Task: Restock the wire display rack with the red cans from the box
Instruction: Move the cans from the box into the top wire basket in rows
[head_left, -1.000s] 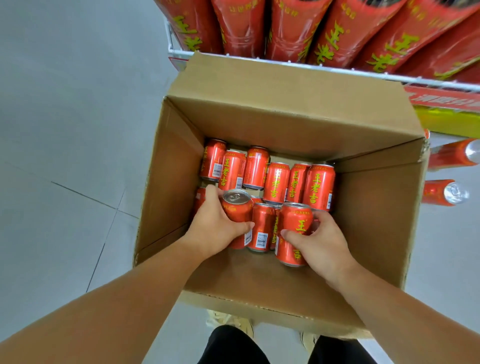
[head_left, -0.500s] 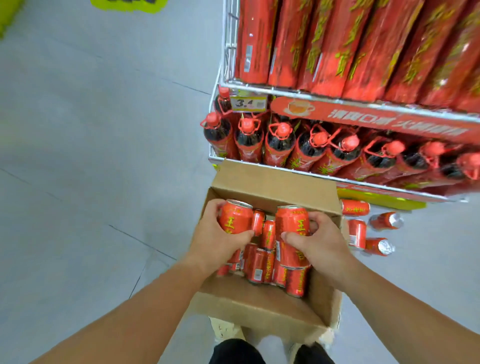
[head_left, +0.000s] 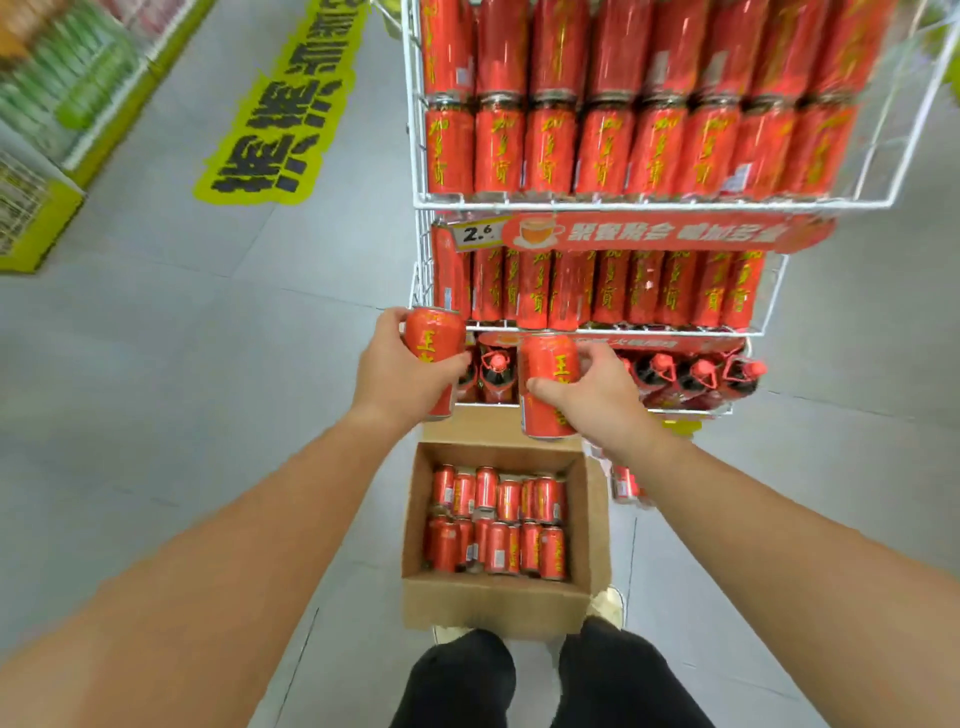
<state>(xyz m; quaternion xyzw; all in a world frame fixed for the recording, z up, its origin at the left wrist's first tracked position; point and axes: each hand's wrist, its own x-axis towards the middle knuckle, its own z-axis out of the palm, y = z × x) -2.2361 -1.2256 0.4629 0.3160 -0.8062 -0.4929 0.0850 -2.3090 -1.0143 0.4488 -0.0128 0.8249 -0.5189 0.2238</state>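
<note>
Your left hand (head_left: 402, 371) grips one red can (head_left: 434, 338) | right hand (head_left: 595, 397) grips second can (head_left: 548, 358) | white wire rack (head_left: 414, 130) ahead | cardboard box (head_left: 493, 608) below

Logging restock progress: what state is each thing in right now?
Left hand, grips left can in front of the rack.
Right hand, grips right can.
Box, open, on the floor.
Boxed cans, upright, packed together.
Wire rack, shelves full of red cans.

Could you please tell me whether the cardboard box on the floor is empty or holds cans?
Not empty: the cardboard box holds two rows of upright red cans.
</note>
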